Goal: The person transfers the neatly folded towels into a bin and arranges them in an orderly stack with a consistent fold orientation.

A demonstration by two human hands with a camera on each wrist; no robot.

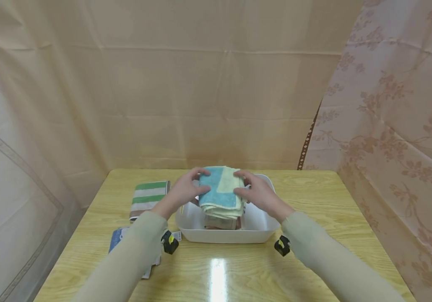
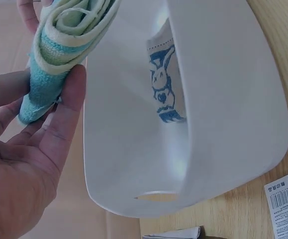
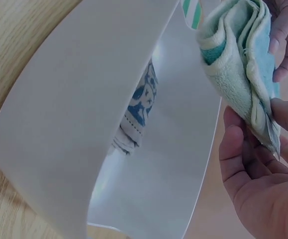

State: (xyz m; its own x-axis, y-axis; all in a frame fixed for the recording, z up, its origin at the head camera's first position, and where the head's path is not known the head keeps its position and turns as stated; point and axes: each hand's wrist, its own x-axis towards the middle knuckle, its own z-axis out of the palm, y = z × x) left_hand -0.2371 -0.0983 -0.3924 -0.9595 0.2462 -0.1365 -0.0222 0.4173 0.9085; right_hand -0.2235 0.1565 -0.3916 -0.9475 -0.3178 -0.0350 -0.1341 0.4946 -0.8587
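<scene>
Out to the left of the left hand we see a green-and-white striped towel (image 1: 149,194), and nearer to the person a blue cloth (image 1: 117,237), partly hidden by that forearm. Just in from these, the left hand (image 1: 183,192) pinches the left edge of a folded blue-and-cream towel (image 1: 219,186) between thumb and fingers. The towel lies straight between the two hands, touching both, so we judge neither hand the nearer; its upper face looks close to square, and we cannot name a sure long axis. Its stacked layers face the person, on the near side of the hands. Below the hands and this towel we find the white bin (image 1: 228,237), its length running across from left to right; the relation that matters, as we judge it, is that the towel is up over the bin's middle. Inside, beneath the hands, lies a cloth with a blue print (image 2: 166,82). On the right, the right hand (image 1: 258,193) pinches the towel's opposite edge, mirroring its partner.
</scene>
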